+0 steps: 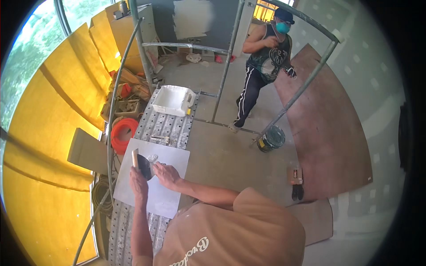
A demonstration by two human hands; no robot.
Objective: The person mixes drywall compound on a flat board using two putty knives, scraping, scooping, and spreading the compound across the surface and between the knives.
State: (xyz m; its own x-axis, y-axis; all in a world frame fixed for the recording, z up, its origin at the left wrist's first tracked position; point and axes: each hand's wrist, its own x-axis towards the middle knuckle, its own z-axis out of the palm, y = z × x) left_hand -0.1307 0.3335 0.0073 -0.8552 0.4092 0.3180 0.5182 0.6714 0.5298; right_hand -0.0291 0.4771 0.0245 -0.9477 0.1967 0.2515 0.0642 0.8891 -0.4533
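My left hand point(138, 182) grips a wide scraper point(144, 167) with a pale straight back and a dark blade. Close beside it, my right hand point(167, 175) holds a small putty knife point(153, 171), whose pale blade is at the dark blade's edge; whether they touch I cannot tell. Both hands are over a white board point(166, 199) lying on a perforated metal scaffold plank point(121, 241). A dab of whitish compound point(152, 158) sits on the board just beyond my fingers.
A cut-open white jug point(174, 99) and thin sticks point(159, 138) lie farther along the plank. Scaffold tubes point(219, 86) frame the space. A masked person point(266, 66) stands on the floor beyond. A bucket point(271, 139), orange hose point(123, 135) and large brown panel point(329, 133) are around.
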